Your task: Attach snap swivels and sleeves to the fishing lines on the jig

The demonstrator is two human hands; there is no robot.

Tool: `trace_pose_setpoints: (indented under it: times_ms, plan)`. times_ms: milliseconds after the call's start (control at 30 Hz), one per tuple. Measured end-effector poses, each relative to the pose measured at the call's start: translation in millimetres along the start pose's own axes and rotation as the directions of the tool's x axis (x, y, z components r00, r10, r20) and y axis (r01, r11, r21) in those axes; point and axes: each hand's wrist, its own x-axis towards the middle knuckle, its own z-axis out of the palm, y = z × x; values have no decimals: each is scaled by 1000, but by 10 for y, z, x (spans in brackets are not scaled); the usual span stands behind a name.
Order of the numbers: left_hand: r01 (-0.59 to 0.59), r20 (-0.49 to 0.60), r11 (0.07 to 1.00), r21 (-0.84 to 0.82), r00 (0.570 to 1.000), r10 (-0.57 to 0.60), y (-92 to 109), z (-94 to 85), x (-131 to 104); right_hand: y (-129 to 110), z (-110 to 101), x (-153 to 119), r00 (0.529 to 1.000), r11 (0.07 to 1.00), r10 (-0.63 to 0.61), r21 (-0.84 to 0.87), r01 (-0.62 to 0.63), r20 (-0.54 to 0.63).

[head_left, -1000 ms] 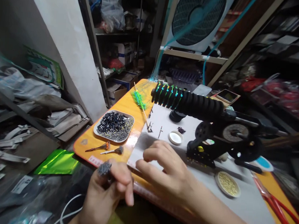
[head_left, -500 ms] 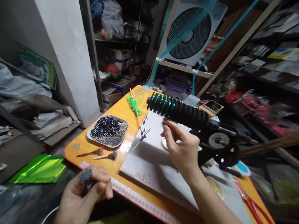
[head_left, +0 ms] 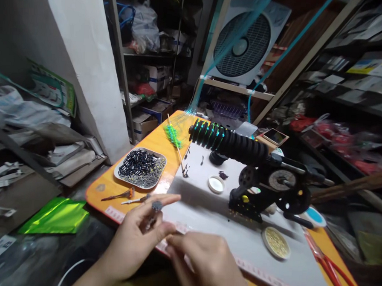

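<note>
My left hand [head_left: 141, 234] is at the near edge of the table, curled around a small grey bristly bundle [head_left: 157, 206] that pokes out between its fingers. Close against its thumb is my right hand [head_left: 204, 254], its fingers pinched together; what they hold is hidden. Beyond both hands stands a black ribbed roller [head_left: 238, 146] on a black stand [head_left: 247, 205], with green and blue strands wound on its left end. A tray [head_left: 116, 173] of dark tubes and small grey pieces lies to the left, with two small brushes [head_left: 118, 195] in front of it.
A white round lid [head_left: 216, 184] and a dish of gold beads [head_left: 276, 243] rest on the white board [head_left: 188, 194]. Red scissors [head_left: 334, 270] lie at the right edge. A green feathery stick [head_left: 174, 137] is at the back left. A fan [head_left: 242, 45] stands behind.
My right hand has come down from below the roller to meet my left hand at the table's near edge. My left hand has moved up and right, its index finger now stretched out.
</note>
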Motion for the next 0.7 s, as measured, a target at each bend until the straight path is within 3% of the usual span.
trace_pose_setpoints:
  times_ms: [100,167,233,267,367,500,600,700]
  plan:
    - [177,102,974,-139,981,-164,-50,62,-46,-99,162,-190,989,985,-148,-87,150,28]
    - [205,86,968,-145,977,-194,-98,41,-110,-88,134,-184,985,982,-172,-70,173,27]
    - [183,52,981,-69,982,-180,-127,-30,-188,-37,1,-82,983,982,-183,-47,182,-13]
    - [172,45,985,-18,984,-171,-129,-78,-227,-2,-79,-8,974,978,-205,-55,200,-100]
    - [158,47,980,124,985,-165,-92,-238,-327,123,-247,210,932,920,-359,-152,362,44]
    - [155,23,952,265,986,-167,-14,-395,-370,251,-186,330,881,881,-459,-70,468,113]
    - [166,-13,966,200,986,-167,6,-428,-350,295,-90,304,912,917,-398,2,399,103]
    - [135,-84,989,65,988,-129,7,-465,-291,317,-44,261,978,972,-209,101,210,-20]
